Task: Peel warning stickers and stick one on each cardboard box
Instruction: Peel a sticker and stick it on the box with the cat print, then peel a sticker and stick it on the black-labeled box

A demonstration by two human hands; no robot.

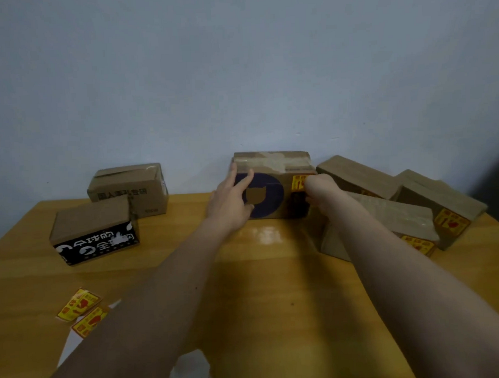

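A cardboard box with a purple cat logo (pixel 274 185) stands against the wall at the table's far middle. My left hand (pixel 230 199) lies flat with straight fingers on its front face. My right hand (pixel 320 191) is at the box's right end, against a yellow and red warning sticker (pixel 298 182) on that face; its fingers are hidden. Two loose warning stickers (pixel 79 305) (pixel 89 321) lie at the near left.
Two boxes stand at the left: a black-printed one (pixel 94 230) and a plain one (pixel 128 188) behind it. Three boxes crowd the right; two (pixel 378 229) (pixel 440 206) carry yellow stickers, the back one (pixel 356 175) mostly hidden. White backing paper (pixel 190 368) lies at the table's near edge.
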